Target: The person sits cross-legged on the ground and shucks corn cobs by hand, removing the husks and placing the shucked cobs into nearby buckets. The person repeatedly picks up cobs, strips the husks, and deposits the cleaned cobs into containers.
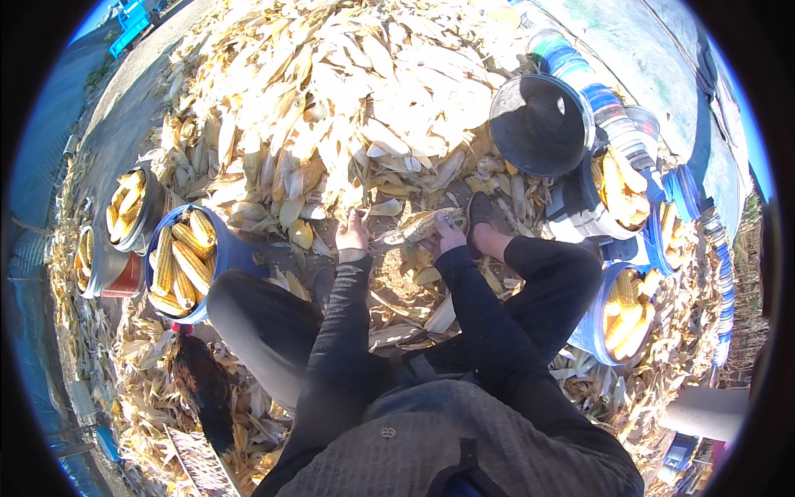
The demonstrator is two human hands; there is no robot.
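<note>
My right hand (450, 235) grips an ear of corn (421, 227) that lies crosswise between my hands, its pale kernels partly showing. Loose husk (386, 240) trails from the ear's left end towards my left hand (353, 233). The left fingers are curled, with dry husk at their tips; glare blurs exactly what they pinch. Both hands are low between my bent knees, at the near edge of a large sunlit pile of unhusked corn (348, 93). Torn husks (397, 332) litter the ground below the ear.
A blue bucket (242, 248) of husked ears stands left, beside more filled buckets. On the right are a black bucket (540, 146), a white bucket (584, 205) and a blue bucket (590, 323) with ears. A dark-feathered chicken (202, 379) is behind my left knee.
</note>
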